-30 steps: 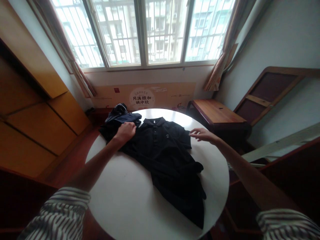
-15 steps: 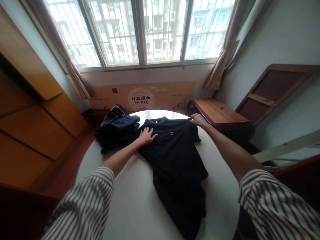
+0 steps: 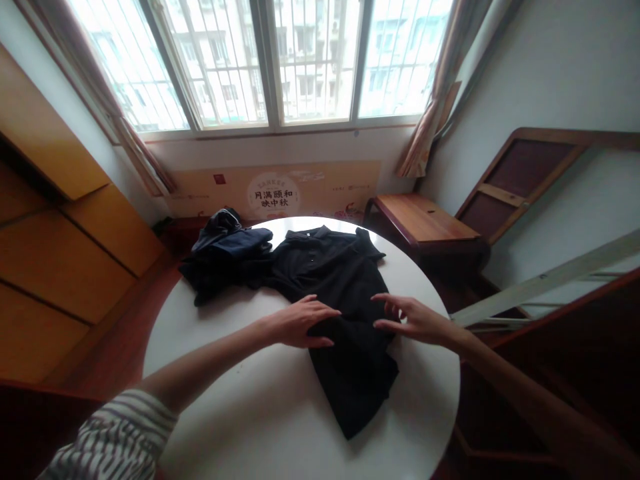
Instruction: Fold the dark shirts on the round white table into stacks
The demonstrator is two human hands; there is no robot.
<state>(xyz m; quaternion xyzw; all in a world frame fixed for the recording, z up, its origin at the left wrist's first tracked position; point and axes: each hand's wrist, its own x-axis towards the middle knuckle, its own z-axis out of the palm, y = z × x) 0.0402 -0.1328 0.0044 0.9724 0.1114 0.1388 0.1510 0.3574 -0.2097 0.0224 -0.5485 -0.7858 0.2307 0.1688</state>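
A black short-sleeved shirt (image 3: 333,277) with a collar lies on a round white table (image 3: 240,413), its collar toward the window and its hem toward me. Over the shirt's left edge is my left hand (image 3: 303,322), fingers apart and pointing right. Opposite it, at the right edge, my right hand (image 3: 407,319) has its thumb and fingers spread, with no cloth between them. Whether the fingertips touch the fabric I cannot tell. Left of the shirt sits a heap of dark clothes (image 3: 225,250), against the shirt's left sleeve.
A small wooden table (image 3: 425,219) stands beyond the round table on the right. Wooden cabinets (image 3: 65,260) line the left side. A barred window (image 3: 270,67) with curtains is ahead, above a printed banner (image 3: 320,190). A pale metal frame (image 3: 550,280) leans at the right.
My right hand has let go of the shirt's right shoulder and come nearer. My left hand has moved off the upper chest toward me. The shirt's lower part is drawn up slightly.
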